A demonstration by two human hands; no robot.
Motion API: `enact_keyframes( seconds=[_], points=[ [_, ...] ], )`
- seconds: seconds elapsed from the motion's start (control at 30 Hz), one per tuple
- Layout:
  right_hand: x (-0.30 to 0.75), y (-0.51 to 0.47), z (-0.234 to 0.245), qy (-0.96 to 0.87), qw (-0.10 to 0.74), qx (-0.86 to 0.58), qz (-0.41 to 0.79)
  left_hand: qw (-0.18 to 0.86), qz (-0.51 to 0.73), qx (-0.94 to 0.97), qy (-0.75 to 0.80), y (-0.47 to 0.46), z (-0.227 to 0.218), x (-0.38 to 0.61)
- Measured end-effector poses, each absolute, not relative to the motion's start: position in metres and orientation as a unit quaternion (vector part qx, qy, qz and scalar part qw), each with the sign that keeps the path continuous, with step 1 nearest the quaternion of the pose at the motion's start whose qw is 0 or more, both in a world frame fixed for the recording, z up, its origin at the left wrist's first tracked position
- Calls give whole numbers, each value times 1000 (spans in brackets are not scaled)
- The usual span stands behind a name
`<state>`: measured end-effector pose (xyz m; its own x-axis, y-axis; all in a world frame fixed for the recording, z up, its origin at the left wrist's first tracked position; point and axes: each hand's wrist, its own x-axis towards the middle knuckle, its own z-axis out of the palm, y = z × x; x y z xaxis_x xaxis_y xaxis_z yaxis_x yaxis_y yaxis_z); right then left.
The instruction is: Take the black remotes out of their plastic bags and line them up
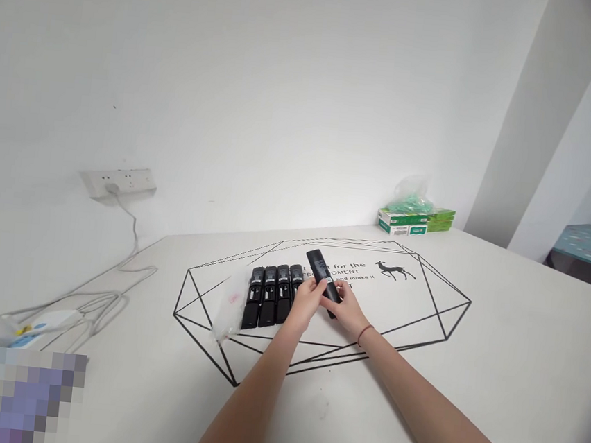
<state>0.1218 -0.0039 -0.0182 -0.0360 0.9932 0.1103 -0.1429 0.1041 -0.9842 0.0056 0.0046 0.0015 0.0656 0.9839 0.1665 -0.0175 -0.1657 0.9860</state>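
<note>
Between both hands I hold a black remote control [316,261], tilted, its far end pointing up and left. My left hand [310,298] grips its left side near the middle. Around its lower right side, my right hand [346,306] is closed, with a thin red band on that wrist. Just left of my hands lies a row of several similar black remotes [268,295], side by side, with their battery compartments uncovered. The rightmost of the row is partly hidden by my left hand. A clear plastic bag [231,306] lies against the row's left end.
The white table [515,326] bears a printed black geometric outline, lettering and a deer. Green and white boxes [403,221] with a plastic bag [411,196] on top stand at the back right. Cables [104,301] and a wall socket [126,181] are at the left.
</note>
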Motion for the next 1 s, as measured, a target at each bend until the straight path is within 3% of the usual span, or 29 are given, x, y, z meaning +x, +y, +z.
enact_keyframes(
  seconds=[0.23,0.47,0.7,0.87,1.0],
  points=[
    [122,-3,-17,-502,499,-379,596,527,523,541,396,9,-1,-1],
    [123,1,-21,-536,528,-397,525,531,479,562,416,6,1,3],
    [129,-3,-11,-503,454,-381,629,492,550,549,392,13,-2,2],
    [151,5,-12,-591,433,-485,478,398,569,565,445,19,-2,-5],
    [163,13,-19,-631,433,-572,294,364,468,613,522,13,-3,-3]
  ],
)
